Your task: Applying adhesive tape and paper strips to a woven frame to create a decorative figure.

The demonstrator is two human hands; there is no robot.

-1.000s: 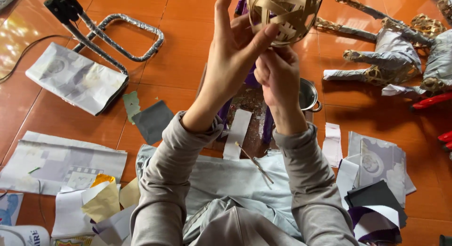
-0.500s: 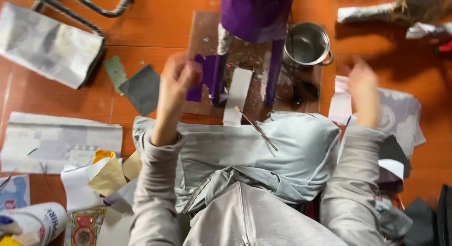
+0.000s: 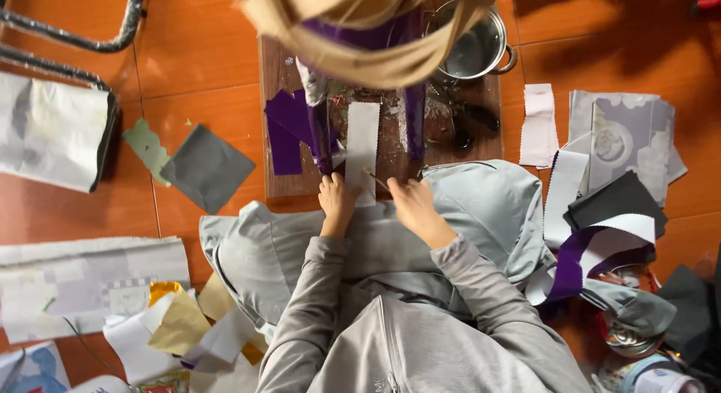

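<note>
In the head view, both hands sit at the centre of the frame, at the near edge of a brown wooden board (image 3: 282, 167) that lies on the orange tiled floor (image 3: 203, 70). The left hand (image 3: 337, 201) rests with its fingers curled loosely on the lower end of a white paper strip (image 3: 362, 141), touching it; whether it pinches the strip cannot be told. The right hand (image 3: 415, 209), just right of the strip, has its fingers closed narrowly on a thin stick (image 3: 375, 179) that points up-left toward the strip's lower edge. Purple paper pieces (image 3: 289, 134) lie on the board left of the strip. A blurred woven bamboo frame (image 3: 360, 40) hangs across the top centre, hiding the board's far edge, with a metal pot (image 3: 481, 51) at its right. Bare floor lies left of the board, up to a grey paper square (image 3: 206, 167); stacked papers (image 3: 623, 134) crowd the right side.
</note>
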